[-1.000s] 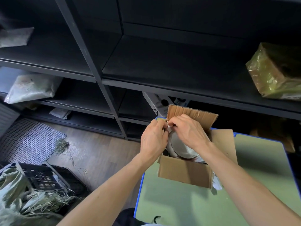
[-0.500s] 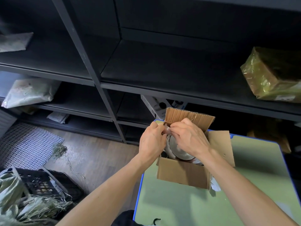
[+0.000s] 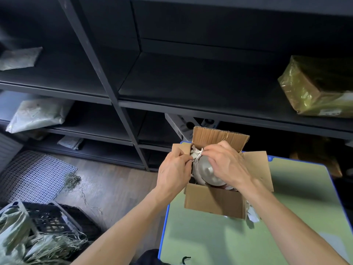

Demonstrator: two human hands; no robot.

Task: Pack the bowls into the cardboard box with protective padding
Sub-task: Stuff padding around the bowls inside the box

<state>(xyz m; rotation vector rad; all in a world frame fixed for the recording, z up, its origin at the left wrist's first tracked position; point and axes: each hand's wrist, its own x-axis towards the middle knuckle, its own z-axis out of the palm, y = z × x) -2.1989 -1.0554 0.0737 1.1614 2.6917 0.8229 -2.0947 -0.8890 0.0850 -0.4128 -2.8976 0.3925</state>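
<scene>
Left hand (image 3: 173,173) pinches the crumpled paper (image 3: 194,154). Right hand (image 3: 227,165) arches over the bowl (image 3: 207,172) just right of that pinch, its hold hidden. The bowl's tilted in the box (image 3: 214,201) below. Tug hard and the paper tears, leaving the bowl unpadded.

Left hand (image 3: 172,169): drawn apart from right hand (image 3: 225,165), now at left wall of box (image 3: 214,200), pinching padding (image 3: 195,153). Padding: white paper newly exposed in far-left corner. Right hand: shifted lower across bowl (image 3: 207,172), fingertips at padding.
</scene>
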